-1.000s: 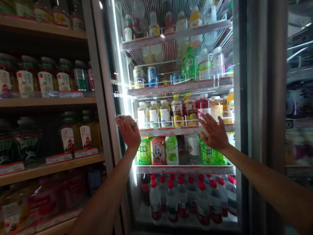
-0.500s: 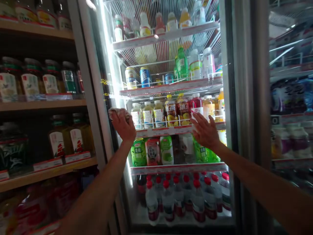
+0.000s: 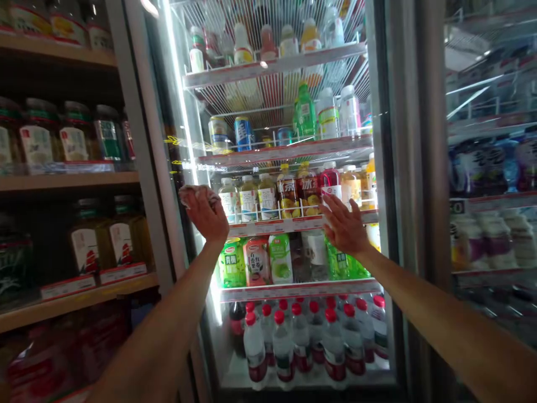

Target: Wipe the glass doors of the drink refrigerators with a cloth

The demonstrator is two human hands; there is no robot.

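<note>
My left hand (image 3: 207,215) is raised at the left side of a lit drinks cooler's glass door (image 3: 260,126), its fingers over a crumpled pale cloth (image 3: 193,197) that lies against the door. My right hand (image 3: 344,224) has its fingers spread and holds nothing. It is in front of the glass, over the red-drink bottle (image 3: 330,178) and the green bottles below; whether the palm touches the glass I cannot tell. Behind the door, tea bottles (image 3: 248,197) line the middle shelf, between the two hands.
Wooden shelves (image 3: 71,183) with jars and bottles stand close on the left. On the right is a metal door frame (image 3: 423,168), with another glass-fronted cooler (image 3: 490,190) beyond it. Red-capped water bottles (image 3: 283,341) fill the cooler's bottom.
The whole scene has shifted slightly left in view. Both hands keep nearly the same place in front of the cooler, and the cloth is still under the left hand.
</note>
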